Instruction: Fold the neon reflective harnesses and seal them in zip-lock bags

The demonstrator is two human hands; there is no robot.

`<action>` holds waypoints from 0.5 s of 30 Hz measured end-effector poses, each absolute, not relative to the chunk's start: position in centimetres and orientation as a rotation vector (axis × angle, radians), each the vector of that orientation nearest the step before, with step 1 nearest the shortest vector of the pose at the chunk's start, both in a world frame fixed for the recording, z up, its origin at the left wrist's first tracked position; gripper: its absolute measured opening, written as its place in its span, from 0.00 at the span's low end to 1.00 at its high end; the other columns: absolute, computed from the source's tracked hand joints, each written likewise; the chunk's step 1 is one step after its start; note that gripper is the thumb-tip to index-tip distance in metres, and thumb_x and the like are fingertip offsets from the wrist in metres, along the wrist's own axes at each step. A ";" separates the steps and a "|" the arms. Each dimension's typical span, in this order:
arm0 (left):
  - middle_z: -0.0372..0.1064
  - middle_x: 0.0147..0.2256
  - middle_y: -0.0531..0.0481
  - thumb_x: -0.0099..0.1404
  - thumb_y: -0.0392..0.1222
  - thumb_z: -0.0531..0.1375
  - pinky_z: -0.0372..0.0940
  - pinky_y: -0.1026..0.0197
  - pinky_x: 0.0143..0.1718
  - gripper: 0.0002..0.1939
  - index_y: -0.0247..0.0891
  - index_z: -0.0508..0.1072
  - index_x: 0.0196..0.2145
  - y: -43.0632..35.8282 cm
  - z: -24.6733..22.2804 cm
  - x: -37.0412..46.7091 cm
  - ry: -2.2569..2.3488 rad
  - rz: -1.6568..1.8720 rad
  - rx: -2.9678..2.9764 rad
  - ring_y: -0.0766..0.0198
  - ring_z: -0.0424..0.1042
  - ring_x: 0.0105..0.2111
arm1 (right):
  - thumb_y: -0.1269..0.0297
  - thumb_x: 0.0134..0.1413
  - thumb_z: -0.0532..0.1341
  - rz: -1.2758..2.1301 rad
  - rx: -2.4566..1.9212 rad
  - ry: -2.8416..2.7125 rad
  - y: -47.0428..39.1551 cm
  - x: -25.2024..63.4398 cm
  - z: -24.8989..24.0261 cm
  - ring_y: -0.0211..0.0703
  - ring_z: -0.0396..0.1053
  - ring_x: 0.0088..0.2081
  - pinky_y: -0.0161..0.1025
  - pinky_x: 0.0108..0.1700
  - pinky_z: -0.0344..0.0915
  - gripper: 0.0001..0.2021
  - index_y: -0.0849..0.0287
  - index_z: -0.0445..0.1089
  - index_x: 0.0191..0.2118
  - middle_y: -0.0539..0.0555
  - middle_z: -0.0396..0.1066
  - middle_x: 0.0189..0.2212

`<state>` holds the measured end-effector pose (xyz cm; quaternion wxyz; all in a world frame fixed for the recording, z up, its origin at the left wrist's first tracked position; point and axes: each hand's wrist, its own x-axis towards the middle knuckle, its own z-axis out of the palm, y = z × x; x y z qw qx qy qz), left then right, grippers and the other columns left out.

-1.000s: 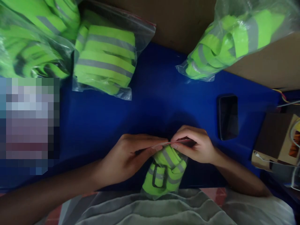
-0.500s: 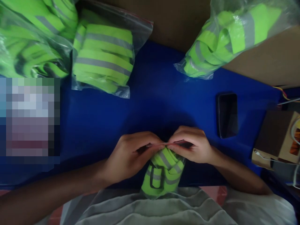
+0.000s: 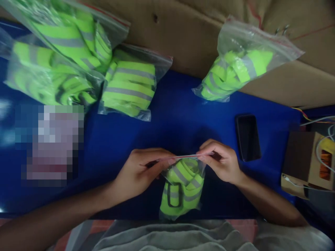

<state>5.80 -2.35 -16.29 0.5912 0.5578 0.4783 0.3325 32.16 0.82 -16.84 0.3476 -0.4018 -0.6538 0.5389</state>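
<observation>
Head: vest [image 3: 183, 190] in zip bag [image 3: 180, 164]

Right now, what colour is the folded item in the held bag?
Neon green with grey reflective stripes, in the head view.

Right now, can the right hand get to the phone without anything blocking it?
Probably yes. The phone lies flat on the blue table just beyond the right hand, with bare surface between, but that hand is pinching the bag.

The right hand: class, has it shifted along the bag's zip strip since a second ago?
Yes. The right hand has slid outward along the bag top, toward the phone, widening its gap from the left hand.
</observation>
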 end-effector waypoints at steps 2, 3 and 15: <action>0.83 0.38 0.55 0.71 0.36 0.63 0.70 0.76 0.31 0.08 0.42 0.84 0.43 -2.2 -16.3 5.4 1.092 0.776 1.361 0.73 0.79 0.30 | 0.73 0.62 0.68 1.412 -1.043 -1.697 0.9 32.2 -16.9 0.33 0.75 0.34 0.29 0.34 0.71 0.05 0.55 0.79 0.41 0.50 0.78 0.35; 0.83 0.39 0.55 0.71 0.36 0.63 0.71 0.76 0.33 0.08 0.42 0.84 0.43 -2.0 -16.2 5.3 1.080 0.781 1.388 0.72 0.80 0.32 | 0.72 0.62 0.69 1.414 -1.053 -1.694 0.9 32.3 -17.0 0.34 0.76 0.36 0.29 0.35 0.72 0.07 0.54 0.79 0.43 0.51 0.78 0.37; 0.66 0.63 0.40 0.59 0.44 0.75 0.64 0.55 0.66 0.47 0.46 0.55 0.68 -2.9 -17.3 6.0 0.938 0.862 1.208 0.55 0.68 0.63 | 0.58 0.65 0.66 1.453 -1.178 -1.198 0.6 32.3 -19.3 0.32 0.73 0.28 0.30 0.26 0.75 0.09 0.58 0.74 0.36 0.51 0.71 0.39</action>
